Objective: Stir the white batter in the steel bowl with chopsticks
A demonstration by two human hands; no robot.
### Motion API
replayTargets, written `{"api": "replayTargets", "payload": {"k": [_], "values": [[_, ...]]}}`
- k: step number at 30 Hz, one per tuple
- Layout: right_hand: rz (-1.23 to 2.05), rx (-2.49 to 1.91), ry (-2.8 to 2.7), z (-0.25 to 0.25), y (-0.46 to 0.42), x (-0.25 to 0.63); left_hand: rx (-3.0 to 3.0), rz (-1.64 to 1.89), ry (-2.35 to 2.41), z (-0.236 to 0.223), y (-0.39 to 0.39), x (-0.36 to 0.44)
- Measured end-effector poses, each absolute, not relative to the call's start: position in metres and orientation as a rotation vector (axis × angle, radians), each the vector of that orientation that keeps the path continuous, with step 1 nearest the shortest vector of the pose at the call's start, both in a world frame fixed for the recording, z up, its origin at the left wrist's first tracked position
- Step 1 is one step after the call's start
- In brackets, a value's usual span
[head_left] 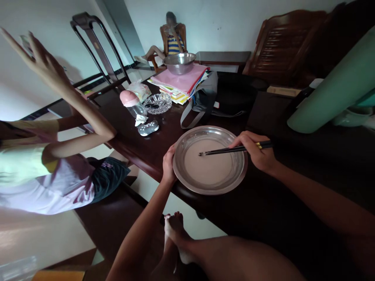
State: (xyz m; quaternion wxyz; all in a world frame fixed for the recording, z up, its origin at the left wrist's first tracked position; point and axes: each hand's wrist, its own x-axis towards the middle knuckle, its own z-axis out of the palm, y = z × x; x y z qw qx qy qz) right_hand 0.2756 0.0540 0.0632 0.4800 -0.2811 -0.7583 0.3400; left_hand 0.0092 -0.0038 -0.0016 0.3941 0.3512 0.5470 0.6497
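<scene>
The big metal bowl (211, 191) is on the dark table (170, 132), close to the edge. Milky stuff (208, 169) is in it. The left hand (169, 164) holds the bowl's rim at 9 o'clock, maybe so the bowl can't slide or turn. The right hand (255, 151) comes in from 3 o'clock and pinches two black chopsticks (218, 151). It holds them far back from the tips, I think to keep the fingers dry. The tips are close together and touch the milky stuff near the middle.

Now look out from the bowl. At 10 o'clock are a shiny little case (148, 128) and a pink-topped bottle (131, 103). A glass dish (158, 103) is at 11 o'clock. A gray bag (205, 97) sits at 12 o'clock, and its strap (187, 121) comes near the rim, so it could get in the way. Past it, a small bowl (179, 64) sits on papers (175, 80). A fat green thing (331, 82) leans in at 2 o'clock. One person's elbow (108, 134) is by the table at 10 o'clock.
</scene>
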Motion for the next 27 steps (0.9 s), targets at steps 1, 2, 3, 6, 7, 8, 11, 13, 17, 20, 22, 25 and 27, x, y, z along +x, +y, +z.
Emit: {"api": "replayTargets", "payload": {"k": [1,2,3,6,7,8,11,13,17,20,22,25,27], "values": [[0.843,-0.691,-1.803,0.0632,0.054,0.2758,0.884,1.641,1.385,-0.0016,-0.0037,0.0091],[0.864,-0.69,-1.774,0.0632,0.0539,0.2759,0.872,1.634,1.383,-0.0017,-0.0037,0.009],[0.885,-0.682,-1.774,0.0633,0.0537,0.2758,0.859,1.63,1.384,-0.0017,-0.0036,0.0089],[0.874,-0.672,-1.894,0.0633,0.0542,0.2747,0.847,1.65,1.4,-0.0019,-0.0037,0.0085],[0.843,-0.678,-1.919,0.0632,0.0548,0.2745,0.855,1.66,1.404,-0.0019,-0.0038,0.0084],[0.811,-0.689,-1.905,0.0629,0.0556,0.2745,0.866,1.667,1.404,-0.002,-0.004,0.0083],[0.805,-0.711,-1.719,0.062,0.0571,0.2752,0.89,1.659,1.383,-0.0018,-0.0046,0.008],[0.866,-0.702,-1.668,0.0623,0.0564,0.2753,0.9,1.65,1.377,-0.0018,-0.0046,0.008],[0.84,-0.683,-1.905,0.0648,0.0547,0.2744,0.894,1.664,1.398,-0.0029,-0.0038,0.0077],[0.793,-0.714,-1.864,0.0651,0.0554,0.2751,0.896,1.659,1.404,-0.0035,-0.0034,0.0074],[0.827,-0.729,-1.763,0.064,0.0556,0.2755,0.9,1.651,1.399,-0.0031,-0.0035,0.0074],[0.884,-0.704,-1.79,0.062,0.0552,0.2748,0.894,1.659,1.385,-0.0017,-0.004,0.0081],[0.851,-0.676,-1.902,0.0612,0.0555,0.2741,0.879,1.664,1.378,-0.0009,-0.0041,0.0089]]}}
